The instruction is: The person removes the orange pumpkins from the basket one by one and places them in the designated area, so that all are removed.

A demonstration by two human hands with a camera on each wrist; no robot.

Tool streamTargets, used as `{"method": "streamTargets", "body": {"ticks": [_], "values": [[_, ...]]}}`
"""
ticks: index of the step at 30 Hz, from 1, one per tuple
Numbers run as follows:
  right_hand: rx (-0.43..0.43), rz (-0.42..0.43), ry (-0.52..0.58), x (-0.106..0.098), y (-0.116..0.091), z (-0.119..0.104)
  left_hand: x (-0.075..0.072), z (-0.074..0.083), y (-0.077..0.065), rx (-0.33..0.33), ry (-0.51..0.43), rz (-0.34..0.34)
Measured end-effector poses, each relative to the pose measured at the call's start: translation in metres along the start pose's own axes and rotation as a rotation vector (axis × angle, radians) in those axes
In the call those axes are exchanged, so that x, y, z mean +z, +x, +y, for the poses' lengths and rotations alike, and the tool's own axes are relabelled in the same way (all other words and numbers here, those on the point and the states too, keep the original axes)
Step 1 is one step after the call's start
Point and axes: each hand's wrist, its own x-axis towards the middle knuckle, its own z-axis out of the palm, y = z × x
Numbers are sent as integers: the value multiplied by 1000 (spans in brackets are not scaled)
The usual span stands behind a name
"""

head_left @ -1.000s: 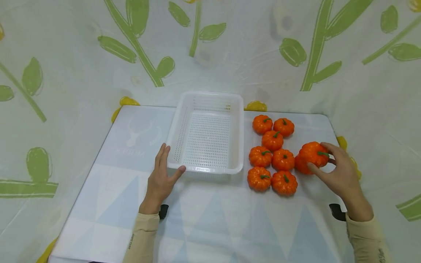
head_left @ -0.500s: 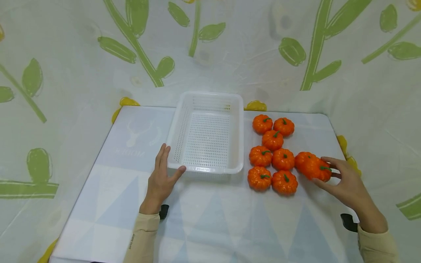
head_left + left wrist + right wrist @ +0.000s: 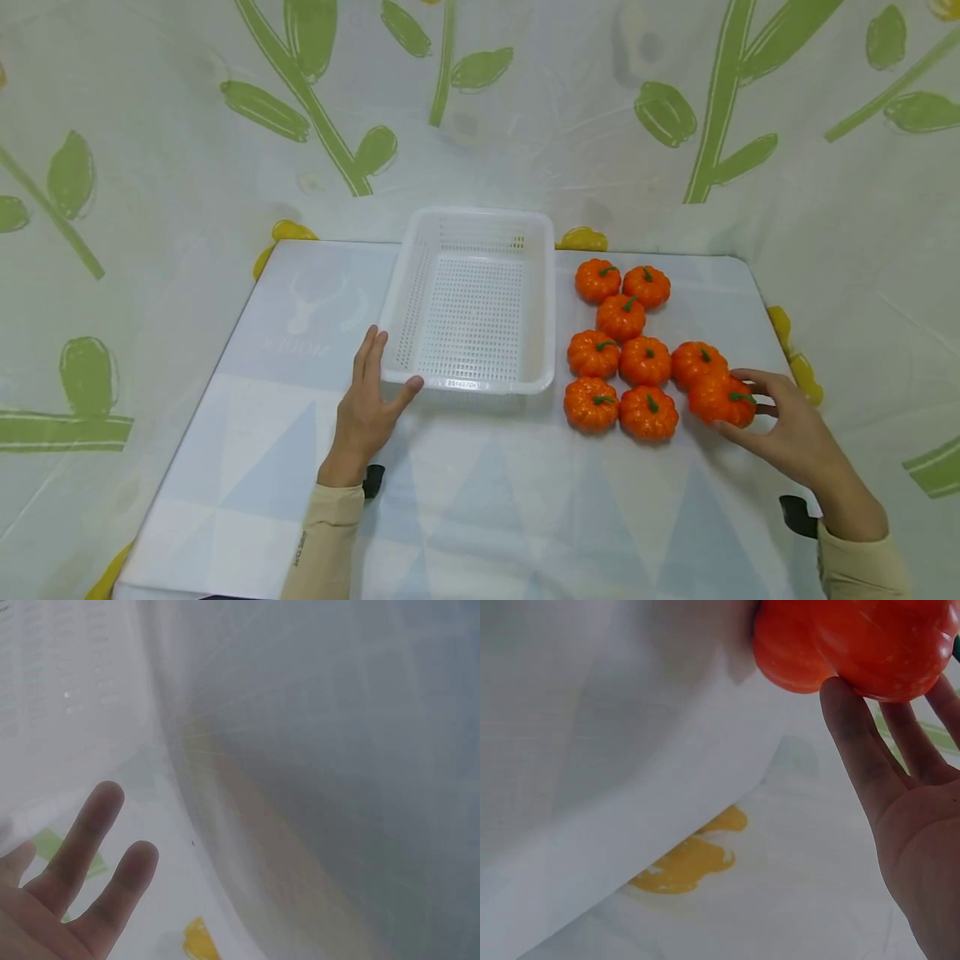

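My right hand (image 3: 798,429) grips a small orange toy pumpkin (image 3: 717,402) with a green stem, thumb on the near side and fingers on the far side. In the right wrist view the fingers touch the underside of that pumpkin (image 3: 885,645). It overlaps another pumpkin (image 3: 697,360) just behind it; whether the two touch is unclear. My left hand (image 3: 367,417) lies with straight, spread fingers at the near left corner of a white perforated plastic basket (image 3: 465,387). In the left wrist view, those fingers (image 3: 79,847) extend beside the basket's wall; contact is hard to tell.
Several more orange pumpkins (image 3: 620,317) stand in a loose cluster right of the basket. A pale cloth with blue triangles covers the table (image 3: 465,500). A leaf-printed curtain (image 3: 525,108) rises behind its far edge.
My right hand has brought its pumpkin nearer to me and slightly right, lower beside the one behind it, whose stem now shows. The left hand and basket stay put.
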Motion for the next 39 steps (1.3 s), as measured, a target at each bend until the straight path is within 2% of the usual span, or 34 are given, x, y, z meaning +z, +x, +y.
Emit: {"method": "streamTargets", "body": {"ticks": [14, 24, 33, 36, 39], "values": [[-15, -17, -16, 12, -6, 10, -1, 0, 2, -8, 0, 1], [117, -110, -5, 23, -12, 18, -1, 0, 1, -1, -15, -1], [152, -127, -28, 23, -11, 17, -2, 0, 1, -5, -16, -2], [141, -112, -22, 21, -10, 15, -2, 0, 1, -6, -19, -3], [107, -48, -7, 16, -8, 13, -2, 1, 0, -5, -20, -3]]}}
